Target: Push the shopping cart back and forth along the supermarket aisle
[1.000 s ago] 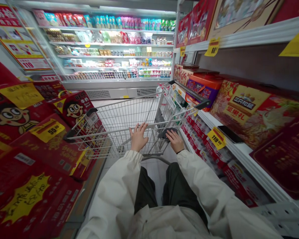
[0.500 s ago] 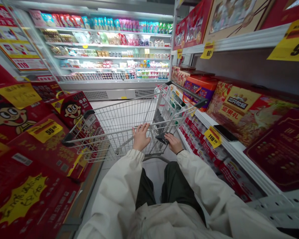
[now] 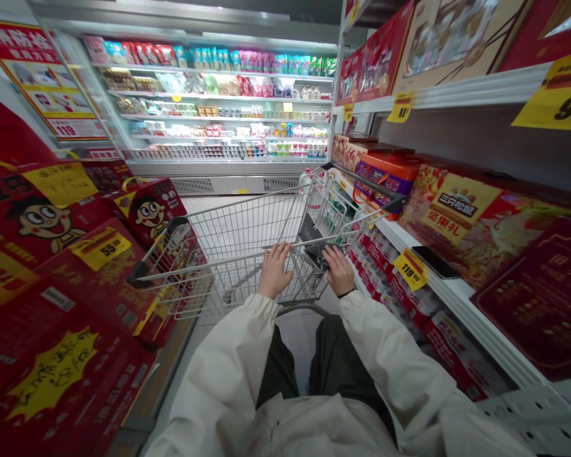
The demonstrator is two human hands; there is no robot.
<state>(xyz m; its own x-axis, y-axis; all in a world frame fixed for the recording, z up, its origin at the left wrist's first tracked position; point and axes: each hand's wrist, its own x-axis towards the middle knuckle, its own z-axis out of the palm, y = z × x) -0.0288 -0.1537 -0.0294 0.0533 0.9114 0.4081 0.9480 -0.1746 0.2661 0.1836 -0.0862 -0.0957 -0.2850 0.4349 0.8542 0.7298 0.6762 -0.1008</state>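
A wire shopping cart [image 3: 247,212] with dark plastic corners stands turned sideways before my knees. My left hand [image 3: 275,271] rests on its near top rail, fingers stretched out, holding nothing. Beside it, at the same rail, my right hand [image 3: 339,271] is bent over a small dark grey thing [image 3: 316,252], soft-looking like cloth or a pouch. Its thumb side is partly hidden. A dark panel [image 3: 307,227] shows on the cart's wire side just beyond that hand.
Red milk cartons [image 3: 155,206] are stacked close on the left. To the right, a shelf carries gift boxes [image 3: 452,209] and a phone-like black slab [image 3: 435,261], with red-wrapped bottle packs [image 3: 400,285] below. A lit fridge [image 3: 219,168] spans the back.
My right hand has risen slightly to the cart's rail with the dark grey thing, its fingers now straighter. My left hand stays on the rail. The view has tilted slightly up and left.
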